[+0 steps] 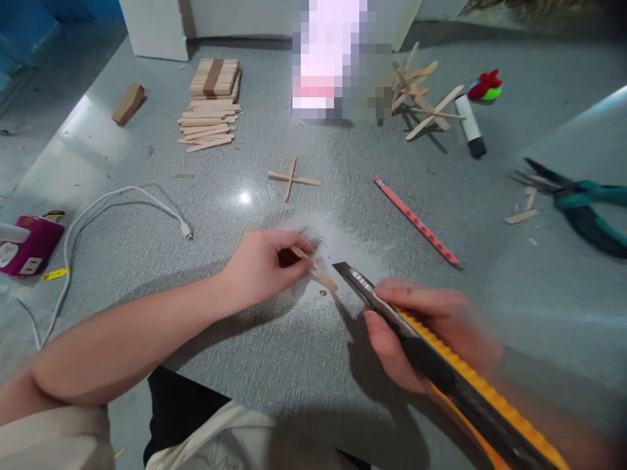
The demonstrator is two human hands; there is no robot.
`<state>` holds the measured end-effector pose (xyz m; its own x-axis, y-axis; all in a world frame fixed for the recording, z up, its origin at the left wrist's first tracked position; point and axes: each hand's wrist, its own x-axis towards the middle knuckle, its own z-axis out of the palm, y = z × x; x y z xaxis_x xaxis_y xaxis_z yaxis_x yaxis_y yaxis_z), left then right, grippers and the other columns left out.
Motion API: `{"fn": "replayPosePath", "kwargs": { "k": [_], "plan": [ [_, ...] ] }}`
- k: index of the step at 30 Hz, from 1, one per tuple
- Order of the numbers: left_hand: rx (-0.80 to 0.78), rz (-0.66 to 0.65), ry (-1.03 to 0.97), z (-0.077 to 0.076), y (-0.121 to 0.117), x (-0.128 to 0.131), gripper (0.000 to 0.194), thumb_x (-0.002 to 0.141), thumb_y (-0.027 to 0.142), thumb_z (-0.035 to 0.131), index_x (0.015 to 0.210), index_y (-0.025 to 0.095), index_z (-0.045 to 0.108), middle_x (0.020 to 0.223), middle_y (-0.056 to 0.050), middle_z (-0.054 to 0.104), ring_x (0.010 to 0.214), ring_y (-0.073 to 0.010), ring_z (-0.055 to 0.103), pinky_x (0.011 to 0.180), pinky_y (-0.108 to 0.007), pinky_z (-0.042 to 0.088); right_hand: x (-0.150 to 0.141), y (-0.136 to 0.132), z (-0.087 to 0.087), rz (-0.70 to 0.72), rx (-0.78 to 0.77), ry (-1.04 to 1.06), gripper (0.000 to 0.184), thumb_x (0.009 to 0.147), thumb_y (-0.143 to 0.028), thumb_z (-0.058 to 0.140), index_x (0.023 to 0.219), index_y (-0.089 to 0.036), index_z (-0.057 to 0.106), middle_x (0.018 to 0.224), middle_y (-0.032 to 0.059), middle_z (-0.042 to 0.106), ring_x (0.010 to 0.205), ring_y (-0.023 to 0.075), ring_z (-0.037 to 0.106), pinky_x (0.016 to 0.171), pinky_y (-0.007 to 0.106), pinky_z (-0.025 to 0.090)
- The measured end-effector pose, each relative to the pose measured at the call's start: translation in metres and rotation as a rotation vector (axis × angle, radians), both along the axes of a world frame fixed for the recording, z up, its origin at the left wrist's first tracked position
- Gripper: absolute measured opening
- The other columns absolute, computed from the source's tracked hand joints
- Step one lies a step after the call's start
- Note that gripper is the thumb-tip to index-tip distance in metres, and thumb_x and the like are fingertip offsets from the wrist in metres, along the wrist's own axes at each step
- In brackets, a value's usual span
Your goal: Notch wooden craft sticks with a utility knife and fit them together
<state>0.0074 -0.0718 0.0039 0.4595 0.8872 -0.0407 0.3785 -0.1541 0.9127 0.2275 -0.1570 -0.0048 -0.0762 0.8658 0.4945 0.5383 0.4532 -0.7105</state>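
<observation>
Hands at a wooden stick with a utility knife

The left hand (pixel 267 264) pinches a wooden stick (pixel 316 269) against the grey desk (pixel 304 365); the right hand (pixel 426 333) is closed around a yellow utility knife (pixel 441 362), its blade tip just beside the stick. A red pencil (pixel 416 222) lies near.

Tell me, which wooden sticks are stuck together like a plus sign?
The two-stick cross lying alone mid-floor, above the left hand. The stack lies flat in layers; the pile by the marker is a jumble.
</observation>
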Motion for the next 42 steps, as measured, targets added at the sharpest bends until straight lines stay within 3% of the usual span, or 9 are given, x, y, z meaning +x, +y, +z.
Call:
{"fn": "replayPosePath", "kwargs": {
  "k": [5,9,14,22,27,31,42],
  "plan": [
    [0.187,-0.191,0.145,0.008,0.004,-0.006,0.012,0.090,0.018,0.065,0.091,0.018,0.077,0.089,-0.006,0.073,0.079,-0.0158,0.065,0.075,-0.030,0.050,-0.005,0.006,0.013,-0.020,0.002,-0.032,0.028,0.085,-0.024,0.074,0.109,-0.030,0.062,0.076,-0.0017,0.072,0.049,0.0159,0.063,0.042,0.030,0.052],
    [0.292,-0.315,0.258,0.010,0.004,-0.011,0.020,0.097,0.021,0.058,0.101,0.017,0.077,0.102,-0.009,0.072,0.088,-0.0186,0.067,0.080,-0.032,0.053,-0.003,0.009,0.017,-0.079,-0.081,-0.030,0.017,0.088,-0.026,0.071,0.103,-0.030,0.066,0.080,0.0001,0.074,0.057,0.0190,0.068,0.051,0.033,0.058],
    [0.305,-0.403,0.210,0.008,0.006,-0.013,0.021,0.100,0.023,0.059,0.105,0.017,0.078,0.105,-0.010,0.071,0.094,-0.0203,0.068,0.084,-0.033,0.054,0.005,0.011,0.016,0.027,-0.105,-0.026,0.021,0.090,-0.019,0.066,0.106,-0.031,0.070,0.085,0.0017,0.076,0.067,0.0213,0.072,0.061,0.035,0.061],
    [0.346,-0.475,0.242,0.004,0.012,-0.014,0.019,0.099,0.024,0.063,0.107,0.019,0.078,0.110,-0.009,0.071,0.098,-0.0190,0.067,0.088,-0.031,0.053,0.009,0.015,0.008,0.006,-0.192,-0.010,0.014,0.091,-0.020,0.064,0.097,-0.030,0.072,0.085,-0.0011,0.077,0.071,0.0196,0.073,0.064,0.031,0.061],
    [0.392,-0.502,0.236,-0.001,0.017,-0.016,0.017,0.098,0.022,0.064,0.104,0.022,0.080,0.105,-0.006,0.072,0.094,-0.0170,0.067,0.085,-0.030,0.052,0.004,0.016,0.015,0.102,-0.217,-0.043,0.018,0.089,-0.017,0.060,0.096,-0.029,0.072,0.081,-0.0036,0.078,0.067,0.0157,0.074,0.063,0.025,0.061],
    [0.373,-0.516,0.213,-0.003,0.019,-0.016,0.014,0.095,0.021,0.069,0.103,0.022,0.081,0.104,-0.005,0.072,0.094,-0.0165,0.067,0.086,-0.030,0.052,-0.001,0.019,0.020,0.120,-0.226,-0.079,0.008,0.089,-0.020,0.066,0.092,-0.027,0.068,0.079,-0.0018,0.078,0.064,0.0169,0.075,0.058,0.026,0.060],
    [0.368,-0.584,0.252,0.004,0.024,-0.016,0.013,0.092,0.022,0.073,0.102,0.022,0.082,0.096,-0.004,0.072,0.086,-0.0143,0.066,0.080,-0.027,0.049,-0.007,0.023,0.011,0.275,-0.215,-0.061,0.016,0.089,-0.014,0.065,0.098,-0.026,0.067,0.084,0.0013,0.081,0.068,0.0197,0.078,0.055,0.026,0.061]
  ]
}}
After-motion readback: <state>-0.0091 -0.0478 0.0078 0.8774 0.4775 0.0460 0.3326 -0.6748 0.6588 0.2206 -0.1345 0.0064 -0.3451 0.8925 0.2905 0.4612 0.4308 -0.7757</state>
